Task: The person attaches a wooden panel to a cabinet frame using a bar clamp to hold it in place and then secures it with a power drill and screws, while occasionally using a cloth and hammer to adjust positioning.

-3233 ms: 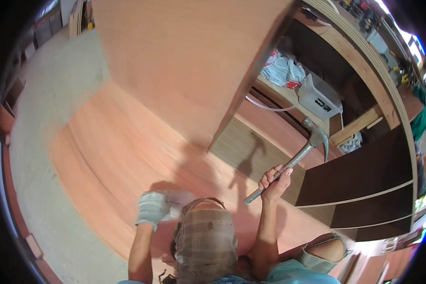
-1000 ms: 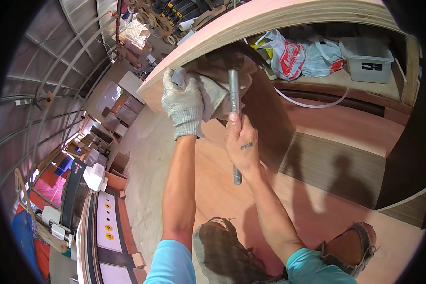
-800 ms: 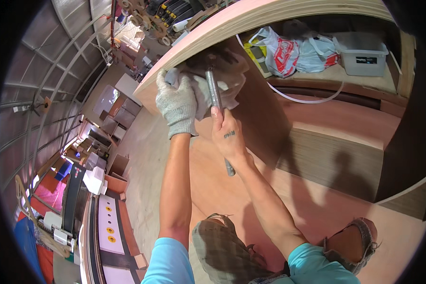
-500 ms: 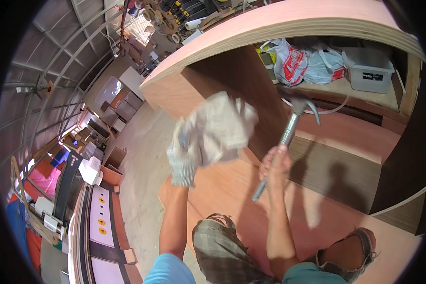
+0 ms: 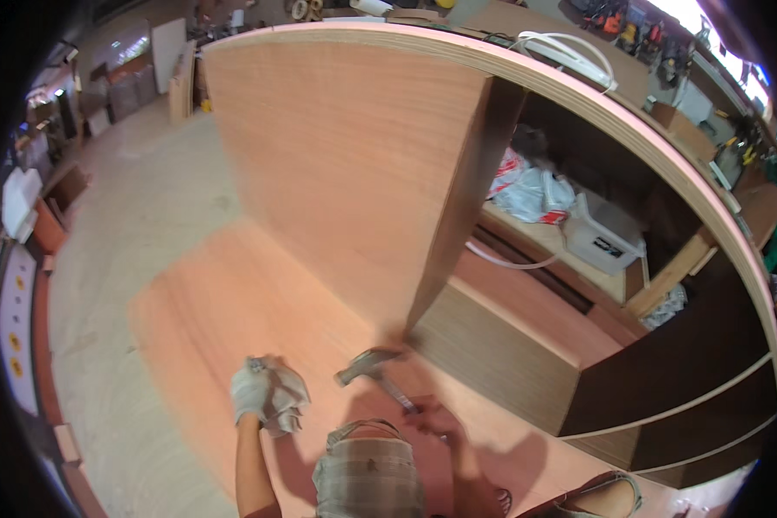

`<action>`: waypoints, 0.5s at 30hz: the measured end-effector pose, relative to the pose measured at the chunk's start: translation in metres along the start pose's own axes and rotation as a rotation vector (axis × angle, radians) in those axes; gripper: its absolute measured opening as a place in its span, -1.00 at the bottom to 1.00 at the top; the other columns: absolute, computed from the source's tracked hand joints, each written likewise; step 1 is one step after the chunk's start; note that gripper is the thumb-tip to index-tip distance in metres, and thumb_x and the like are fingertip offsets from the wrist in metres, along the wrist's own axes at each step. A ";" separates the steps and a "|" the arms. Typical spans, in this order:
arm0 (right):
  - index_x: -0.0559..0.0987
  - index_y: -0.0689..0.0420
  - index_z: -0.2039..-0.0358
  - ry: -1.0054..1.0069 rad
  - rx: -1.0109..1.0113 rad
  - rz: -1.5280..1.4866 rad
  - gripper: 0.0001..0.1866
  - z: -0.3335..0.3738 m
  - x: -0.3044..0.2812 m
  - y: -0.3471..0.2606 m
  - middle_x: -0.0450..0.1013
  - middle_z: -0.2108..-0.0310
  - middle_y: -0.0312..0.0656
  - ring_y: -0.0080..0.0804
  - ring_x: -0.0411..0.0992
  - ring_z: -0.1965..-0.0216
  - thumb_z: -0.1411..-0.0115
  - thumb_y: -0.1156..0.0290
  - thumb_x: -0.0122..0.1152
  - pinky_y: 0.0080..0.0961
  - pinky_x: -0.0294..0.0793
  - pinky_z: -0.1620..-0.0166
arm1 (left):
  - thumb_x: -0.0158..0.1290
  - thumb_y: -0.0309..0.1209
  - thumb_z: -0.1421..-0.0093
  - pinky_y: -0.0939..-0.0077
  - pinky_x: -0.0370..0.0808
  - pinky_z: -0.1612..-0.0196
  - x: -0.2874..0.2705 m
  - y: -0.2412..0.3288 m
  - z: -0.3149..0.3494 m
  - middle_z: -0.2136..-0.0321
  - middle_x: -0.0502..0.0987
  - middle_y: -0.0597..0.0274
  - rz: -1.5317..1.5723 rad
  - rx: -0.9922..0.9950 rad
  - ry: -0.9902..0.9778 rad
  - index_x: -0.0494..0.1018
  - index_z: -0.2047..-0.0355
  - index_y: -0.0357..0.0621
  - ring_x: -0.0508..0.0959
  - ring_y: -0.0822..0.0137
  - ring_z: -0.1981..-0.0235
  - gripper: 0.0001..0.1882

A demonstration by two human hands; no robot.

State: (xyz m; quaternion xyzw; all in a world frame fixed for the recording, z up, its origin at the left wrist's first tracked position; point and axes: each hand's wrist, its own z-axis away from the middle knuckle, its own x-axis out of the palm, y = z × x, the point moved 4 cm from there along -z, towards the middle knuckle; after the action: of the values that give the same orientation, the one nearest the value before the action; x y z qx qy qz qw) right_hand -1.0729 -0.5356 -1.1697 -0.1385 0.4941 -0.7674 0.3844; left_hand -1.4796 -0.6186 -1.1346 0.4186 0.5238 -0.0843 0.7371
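Note:
My left hand (image 5: 252, 390) wears a pale knitted glove and is closed on a crumpled off-white cloth (image 5: 286, 404), which hangs to its right, above a plywood sheet (image 5: 207, 293). My bare right hand (image 5: 433, 418) grips the handle of a claw hammer (image 5: 364, 366). The hammer lies tilted in the air, its head up and to the left, near the lower corner of an upright plywood panel (image 5: 345, 164). Its claw end is blurred. Between my two arms shows my knee in checked cloth.
A curved plywood top (image 5: 337, 33) runs over the panel. Under it, on a shelf, are plastic bags (image 5: 533, 194) and a lidded clear bin (image 5: 604, 233). Dark curved boards (image 5: 665, 371) stand at right. Concrete floor (image 5: 129, 224) and a long machine table (image 5: 15, 319) lie left.
My view has swung to the right. Both hands have come lower, the left with the cloth, the right with the hammer, whose head now points left instead of up.

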 end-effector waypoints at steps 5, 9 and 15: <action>0.65 0.17 0.22 -0.115 -0.018 0.221 -0.77 -0.024 0.034 0.015 0.54 0.37 -0.18 -0.44 0.45 0.43 -0.20 0.30 0.36 -0.51 0.41 0.37 | 0.05 -0.22 -0.35 0.10 0.50 -0.09 0.050 -0.099 0.001 -0.03 0.57 -0.30 0.508 -0.168 0.250 0.33 -0.27 -0.29 0.59 -0.14 -0.05 -0.43; 0.65 0.17 0.18 -0.093 -0.014 0.228 -0.78 -0.035 0.050 0.014 0.55 0.31 -0.15 -0.39 0.47 0.33 -0.23 0.32 0.32 -0.47 0.44 0.27 | 0.00 -0.19 -0.42 0.20 0.46 -0.18 0.087 -0.150 -0.008 -0.15 0.53 -0.17 0.559 -0.084 0.325 0.31 -0.31 -0.27 0.54 -0.06 -0.14 -0.44; 0.66 0.18 0.12 -0.038 -0.024 0.240 -0.77 -0.039 0.068 0.013 0.58 0.22 -0.11 -0.31 0.52 0.19 -0.28 0.36 0.25 -0.41 0.48 0.12 | -0.02 -0.12 -0.44 0.25 0.40 -0.25 0.110 -0.168 -0.006 -0.24 0.46 -0.10 0.594 -0.244 0.219 0.31 -0.34 -0.19 0.49 -0.02 -0.21 -0.42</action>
State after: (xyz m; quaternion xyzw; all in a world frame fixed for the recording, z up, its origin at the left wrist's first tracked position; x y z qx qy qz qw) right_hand -1.1352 -0.5625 -1.2110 -0.0976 0.5089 -0.7071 0.4811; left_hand -1.5302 -0.6868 -1.3168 0.4683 0.4612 0.2427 0.7135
